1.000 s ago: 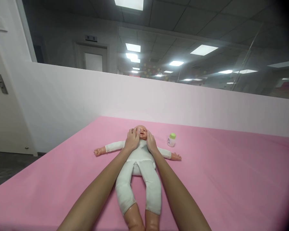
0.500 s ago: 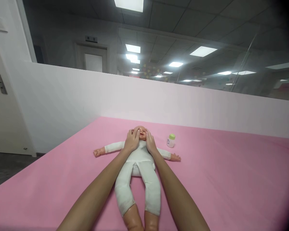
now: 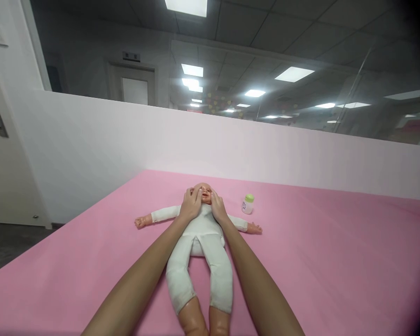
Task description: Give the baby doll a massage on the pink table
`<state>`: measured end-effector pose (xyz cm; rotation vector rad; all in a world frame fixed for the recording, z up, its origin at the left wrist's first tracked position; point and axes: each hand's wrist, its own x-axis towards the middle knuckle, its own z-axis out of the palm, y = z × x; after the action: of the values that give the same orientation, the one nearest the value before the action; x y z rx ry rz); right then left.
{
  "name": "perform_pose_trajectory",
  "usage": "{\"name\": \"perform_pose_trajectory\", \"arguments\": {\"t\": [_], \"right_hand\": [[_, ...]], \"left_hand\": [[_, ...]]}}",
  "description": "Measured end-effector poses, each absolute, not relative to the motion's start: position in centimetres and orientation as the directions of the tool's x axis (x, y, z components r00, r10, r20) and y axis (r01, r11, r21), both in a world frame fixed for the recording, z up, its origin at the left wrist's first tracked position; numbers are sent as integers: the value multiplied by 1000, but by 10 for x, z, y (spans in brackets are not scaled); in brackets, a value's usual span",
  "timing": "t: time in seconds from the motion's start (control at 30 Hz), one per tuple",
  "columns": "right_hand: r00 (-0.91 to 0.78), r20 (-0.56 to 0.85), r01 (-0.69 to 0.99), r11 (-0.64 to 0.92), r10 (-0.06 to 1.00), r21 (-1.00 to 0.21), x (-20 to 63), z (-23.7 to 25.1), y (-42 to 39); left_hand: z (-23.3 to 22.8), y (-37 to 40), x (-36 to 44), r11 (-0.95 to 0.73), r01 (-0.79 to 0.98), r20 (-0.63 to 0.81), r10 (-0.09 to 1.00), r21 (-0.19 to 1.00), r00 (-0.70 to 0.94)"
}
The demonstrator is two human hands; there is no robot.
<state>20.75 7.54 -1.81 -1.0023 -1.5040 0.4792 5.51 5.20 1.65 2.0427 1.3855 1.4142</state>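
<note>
A baby doll [image 3: 205, 221] with a white cloth body lies face up, its head toward the far side and both arms spread. My left hand [image 3: 191, 203] rests along the left side of its face, fingers stretched over the cheek and the thumb beside the mouth. On the opposite cheek lies my right hand [image 3: 219, 205], its fingers extended up toward the eye. Between them the doll's mouth and nose show, while both cheeks are covered. Neither hand is wrapped around anything. Both forearms run alongside the doll's torso and legs.
Right of the doll's head stands a small clear bottle [image 3: 247, 206] with a light green cap. The pink covered table [image 3: 318, 261] meets a white low wall [image 3: 231, 149] with a glass pane [image 3: 301, 46] above it. A door [image 3: 7, 177] is at the left.
Both hands stay on the doll's face with almost the same finger positions. The whole view has shifted by only a tiny amount.
</note>
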Motion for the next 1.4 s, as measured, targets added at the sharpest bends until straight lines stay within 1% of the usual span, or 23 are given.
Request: {"name": "perform_pose_trajectory", "arguments": {"t": [0.17,0.33,0.53,0.73,0.93,1.13,1.23,1.4], "right_hand": [[200,499,260,445,843,-857,208,-17,71],[184,419,155,395,889,-906,210,-13,57],[178,466,157,442,867,-883,209,-13,50],[185,478,182,448,859,-875,210,-16,55],[180,468,152,445,865,-882,211,-16,55],[182,473,170,446,862,-879,211,-14,50],[189,487,176,458,853,-871,211,-13,49],[202,502,186,470,841,-863,211,-13,48]], "left_hand": [[13,58,54,-503,540,586,810,675,22],[9,64,47,-532,484,601,799,695,16],[4,62,35,-592,447,628,774,670,85],[5,62,34,-602,456,642,762,656,81],[6,58,33,-608,400,636,768,686,79],[9,53,33,-621,340,637,767,707,75],[10,52,33,-604,333,621,781,724,68],[11,51,34,-614,339,631,773,713,71]]}}
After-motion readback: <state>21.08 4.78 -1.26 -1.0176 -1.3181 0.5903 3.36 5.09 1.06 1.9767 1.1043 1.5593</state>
